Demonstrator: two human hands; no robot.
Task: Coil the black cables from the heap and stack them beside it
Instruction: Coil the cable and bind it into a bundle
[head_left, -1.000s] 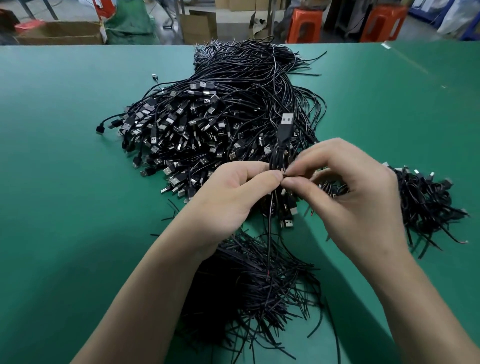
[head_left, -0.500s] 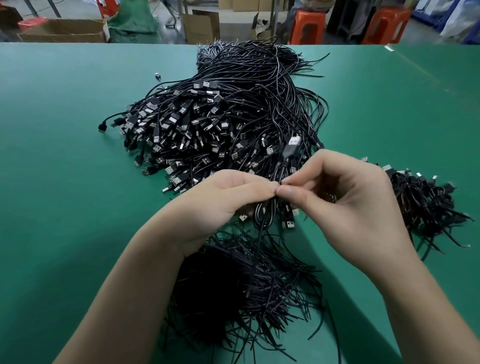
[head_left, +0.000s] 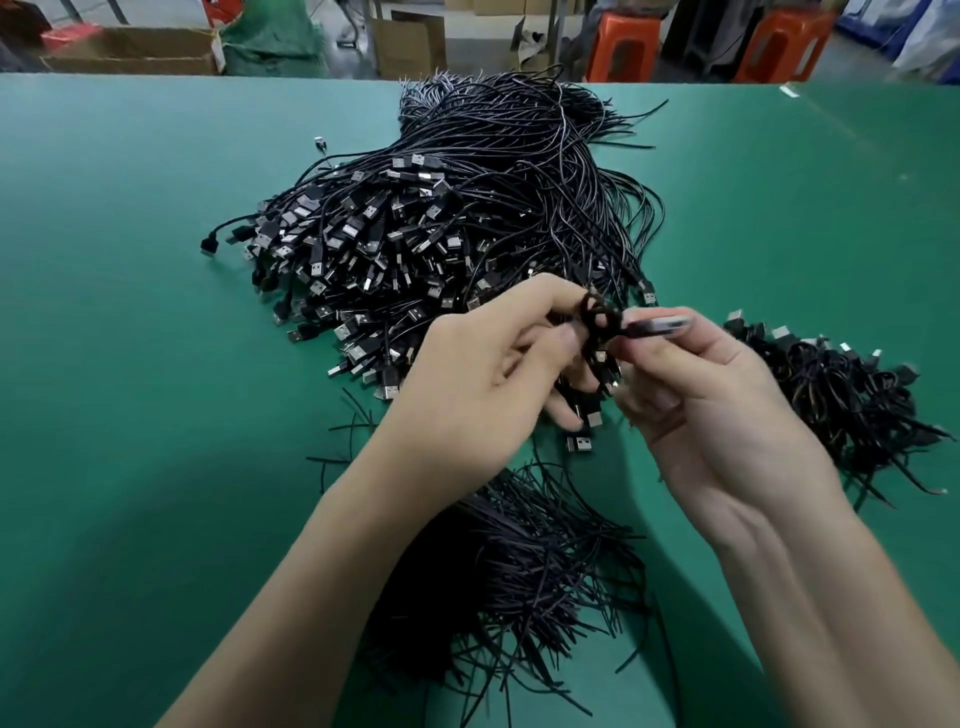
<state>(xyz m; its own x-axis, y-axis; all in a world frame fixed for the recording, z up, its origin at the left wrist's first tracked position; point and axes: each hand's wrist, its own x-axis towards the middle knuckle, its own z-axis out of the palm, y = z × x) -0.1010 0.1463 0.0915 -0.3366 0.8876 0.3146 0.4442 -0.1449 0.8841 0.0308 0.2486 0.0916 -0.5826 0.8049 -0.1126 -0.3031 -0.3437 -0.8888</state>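
The plug (head_left: 658, 327) at the right hand (head_left: 727, 415) is a blur. The left hand (head_left: 483, 384) hides part of the coiled cable (head_left: 597, 322). The bottom edge cuts off both arms (head_left: 322, 597).

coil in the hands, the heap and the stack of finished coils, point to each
coil (head_left: 597, 319): head view, on its wound loops.
heap (head_left: 441, 228): head view, on the plug ends at its middle.
stack (head_left: 841, 395): head view, on the bundled coils at its middle.
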